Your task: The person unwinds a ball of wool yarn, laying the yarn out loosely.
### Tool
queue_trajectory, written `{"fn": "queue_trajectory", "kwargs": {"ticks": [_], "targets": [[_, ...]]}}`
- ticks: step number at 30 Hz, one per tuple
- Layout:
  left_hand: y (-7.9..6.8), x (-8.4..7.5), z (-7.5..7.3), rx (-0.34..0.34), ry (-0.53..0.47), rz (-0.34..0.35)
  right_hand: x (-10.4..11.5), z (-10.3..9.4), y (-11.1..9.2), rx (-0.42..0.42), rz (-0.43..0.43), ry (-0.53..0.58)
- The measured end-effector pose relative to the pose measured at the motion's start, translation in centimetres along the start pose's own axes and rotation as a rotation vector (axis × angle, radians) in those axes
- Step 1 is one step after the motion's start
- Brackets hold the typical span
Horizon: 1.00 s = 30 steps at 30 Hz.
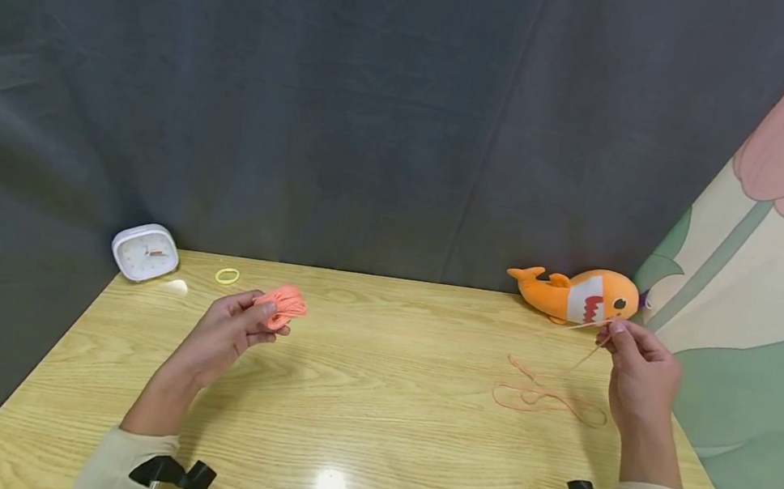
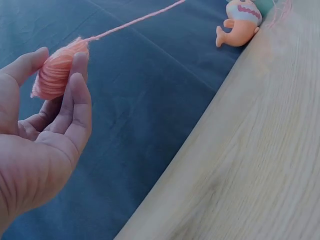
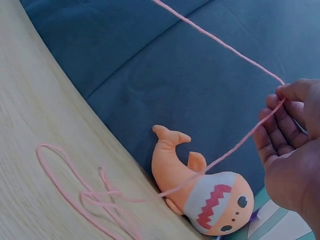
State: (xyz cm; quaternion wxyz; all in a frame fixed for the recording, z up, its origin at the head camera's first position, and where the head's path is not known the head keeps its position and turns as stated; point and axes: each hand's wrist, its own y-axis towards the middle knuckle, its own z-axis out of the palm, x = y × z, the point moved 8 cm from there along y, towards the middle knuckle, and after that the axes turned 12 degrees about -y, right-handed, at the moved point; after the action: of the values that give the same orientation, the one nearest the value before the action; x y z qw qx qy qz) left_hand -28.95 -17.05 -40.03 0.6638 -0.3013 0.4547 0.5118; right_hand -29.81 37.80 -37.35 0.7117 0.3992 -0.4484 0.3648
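Observation:
My left hand (image 1: 229, 330) pinches a small bundle of coral yarn (image 1: 287, 307) between thumb and fingers, raised over the left part of the table. In the left wrist view one strand (image 2: 135, 21) runs off the wound bundle (image 2: 57, 72) toward the upper right. Far to the right, my right hand (image 1: 642, 377) pinches that yarn between thumb and index finger. The right wrist view shows the strand (image 3: 220, 42) stretched to the fingertips, then dropping past them. Its loose tail (image 1: 542, 397) lies in loops on the tabletop, left of the right hand (image 3: 295, 135).
An orange plush shark (image 1: 580, 296) sits at the table's back right, behind the right hand. A white clock (image 1: 145, 253) stands at the back left corner, with a yellow ring (image 1: 227, 276) beside it. A dark curtain (image 1: 350, 109) hangs behind the wooden table (image 1: 372, 405).

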Motion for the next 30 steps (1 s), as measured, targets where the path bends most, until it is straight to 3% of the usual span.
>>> {"fn": "queue_trajectory", "kwargs": {"ticks": [10, 19, 25, 30], "targets": [[0.1, 0.3, -0.4, -0.071, 0.065, -0.062, -1.1, 0.2, -0.1, -0.025, 0.023, 0.011], [-0.2, 0.6, 0.7, 0.078, 0.184, -0.122, -2.1, -0.2, -0.1, -0.041, 0.022, -0.013], [-0.1, 0.8, 0.6, 0.069, 0.231, -0.106, -2.2, -0.1, 0.0, -0.028, 0.007, -0.015], [0.1, 0.9, 0.2, 0.039, 0.334, -0.097, -2.1, -0.2, 0.0, -0.021, 0.01, -0.023]]}}
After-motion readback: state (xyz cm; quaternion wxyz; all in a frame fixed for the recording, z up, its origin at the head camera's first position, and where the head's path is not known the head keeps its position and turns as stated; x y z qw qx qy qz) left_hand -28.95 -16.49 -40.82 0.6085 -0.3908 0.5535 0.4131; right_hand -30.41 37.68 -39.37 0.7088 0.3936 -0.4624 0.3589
